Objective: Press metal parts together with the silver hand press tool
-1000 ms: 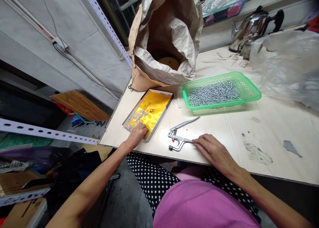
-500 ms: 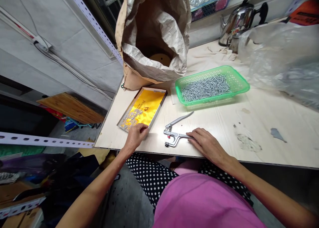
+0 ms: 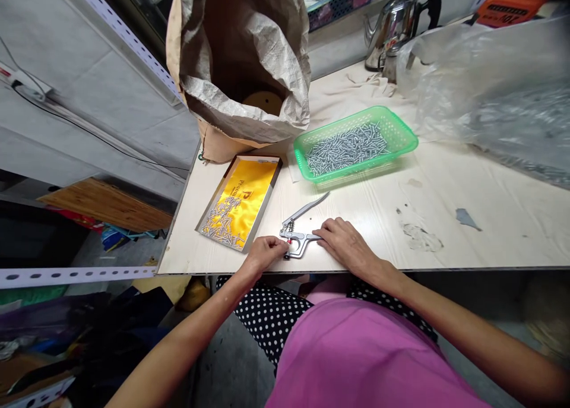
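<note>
Pliers point(image 3: 299, 230) of the snap-press kind lie flat near the table's point(image 3: 445, 230) front edge, between the person's two hands, handles spread open. Right hand point(image 3: 342, 244) rests on the lower handle, fingers loosely curled over it. Left hand point(image 3: 263, 253) sits just left of the tool head, fingertips pinched together against it; whether they hold a small part cannot be told. Beyond the left hand lies a shallow box point(image 3: 240, 201) with yellow lining and small metal pieces. Beyond the right hand stands a green basket point(image 3: 403, 138) of metal screws, and a brown paper sack point(image 3: 240, 69) farther back.
</note>
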`<state>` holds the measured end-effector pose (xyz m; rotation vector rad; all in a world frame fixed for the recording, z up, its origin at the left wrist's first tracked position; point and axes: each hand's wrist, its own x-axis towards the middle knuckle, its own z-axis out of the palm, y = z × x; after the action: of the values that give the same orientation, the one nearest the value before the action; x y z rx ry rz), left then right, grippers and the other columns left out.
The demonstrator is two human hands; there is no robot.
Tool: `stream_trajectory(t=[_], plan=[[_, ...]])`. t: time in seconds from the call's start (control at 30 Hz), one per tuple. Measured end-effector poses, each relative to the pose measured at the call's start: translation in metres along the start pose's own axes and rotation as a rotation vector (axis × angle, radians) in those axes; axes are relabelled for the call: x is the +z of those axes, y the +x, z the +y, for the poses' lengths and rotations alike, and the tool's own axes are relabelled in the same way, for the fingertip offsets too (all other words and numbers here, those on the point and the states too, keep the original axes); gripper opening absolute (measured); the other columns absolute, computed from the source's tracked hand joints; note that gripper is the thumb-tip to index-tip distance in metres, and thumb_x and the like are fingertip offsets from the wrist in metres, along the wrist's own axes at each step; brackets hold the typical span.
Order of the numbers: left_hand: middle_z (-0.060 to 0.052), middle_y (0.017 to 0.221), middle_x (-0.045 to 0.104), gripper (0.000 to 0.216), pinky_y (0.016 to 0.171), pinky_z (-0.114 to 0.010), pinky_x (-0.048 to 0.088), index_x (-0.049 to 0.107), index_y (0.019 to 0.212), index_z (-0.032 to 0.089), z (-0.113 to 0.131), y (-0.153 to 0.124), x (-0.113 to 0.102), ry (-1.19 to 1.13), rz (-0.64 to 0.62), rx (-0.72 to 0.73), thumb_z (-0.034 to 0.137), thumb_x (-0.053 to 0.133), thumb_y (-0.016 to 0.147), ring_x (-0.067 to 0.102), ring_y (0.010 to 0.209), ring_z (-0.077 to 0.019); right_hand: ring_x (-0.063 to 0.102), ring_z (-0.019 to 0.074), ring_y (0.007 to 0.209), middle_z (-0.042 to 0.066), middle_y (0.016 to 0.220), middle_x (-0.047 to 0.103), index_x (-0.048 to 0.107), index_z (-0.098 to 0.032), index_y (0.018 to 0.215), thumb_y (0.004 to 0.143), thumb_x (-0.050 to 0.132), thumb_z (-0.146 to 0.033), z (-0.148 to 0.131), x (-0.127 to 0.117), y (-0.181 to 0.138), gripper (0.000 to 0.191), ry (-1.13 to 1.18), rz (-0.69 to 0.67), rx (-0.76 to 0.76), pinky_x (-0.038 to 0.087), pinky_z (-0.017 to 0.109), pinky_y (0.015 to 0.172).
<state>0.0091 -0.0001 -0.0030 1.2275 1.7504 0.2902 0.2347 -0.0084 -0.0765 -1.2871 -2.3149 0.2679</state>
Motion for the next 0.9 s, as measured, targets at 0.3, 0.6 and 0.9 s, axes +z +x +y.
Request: stream_trajectory(t=[0.3,0.6,0.9], plan=[[0.008,0.046,0.043,0.03,0.04,-0.022,0.017,0.063,0.067,0.015,-0.001,0.011,0.0,-0.016,-0.081,-0.136,0.041,0.076,0.066,0.028,0.04,-0.0054,0.049,0.0227,0.085,0.006,0.094,0.061,0.069,-0.021,0.102,0.091,0.063,-0.02,-0.001,-0.001,-0.001,0.014,-0.012,0.012,0.004,0.034,0.034,0.071],[0.008,0.038,0.041,0.041,0.039,-0.022,0.015,0.058,0.06,0.016,0.008,0.021,-0.011,0.104,-0.349,-0.155,0.052,0.08,0.057,0.028,0.036,-0.0051,0.05,0.0227,0.086,0.007,0.096,0.062,0.069,-0.021,0.106,0.092,0.061,-0.02,0.001,-0.003,-0.001,0.016,-0.012,-0.026,-0.008,0.036,0.034,0.071],[0.006,0.048,0.052,0.042,0.038,-0.018,0.032,0.055,0.059,0.016,-0.001,0.003,-0.005,-0.007,-0.375,-0.279,0.046,0.084,0.054,0.044,0.038,-0.005,0.049,0.0311,0.117,0.015,0.133,0.056,0.057,-0.015,0.126,0.094,0.058,-0.03,0.01,-0.028,0.033,0.036,-0.016,-0.103,-0.055,0.045,0.043,0.091]])
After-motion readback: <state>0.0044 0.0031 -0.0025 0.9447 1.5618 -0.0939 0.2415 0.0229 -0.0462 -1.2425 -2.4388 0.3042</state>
